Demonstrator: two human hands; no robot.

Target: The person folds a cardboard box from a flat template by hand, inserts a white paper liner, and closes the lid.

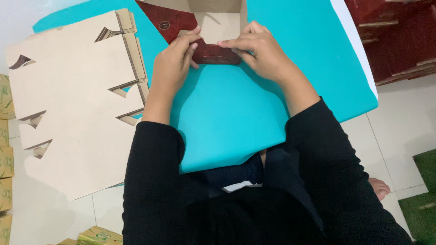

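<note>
Two hands meet at the far edge of a turquoise table, both pressing on the dark red front flap of a cardboard box that stands open before the person. The left hand curls over the flap's left end, fingers bent and pinching it down; the right hand lies flatter, fingertips pushing along the flap's top edge, thumb tucked beneath. Neither hand is relaxed: both grip that one flap.

By the look of it, the box is partly formed. Its walls already stand and the plain brown inside shows, while another red flap sticks up at the left, not yet folded in. So the folding seems about midway, with that flap and the closing left.

Left of the hands, a stack of flat, uncut-looking box blanks lies half on the table. Beyond it, near the floor's edge, sit some green and gold cartons.
</note>
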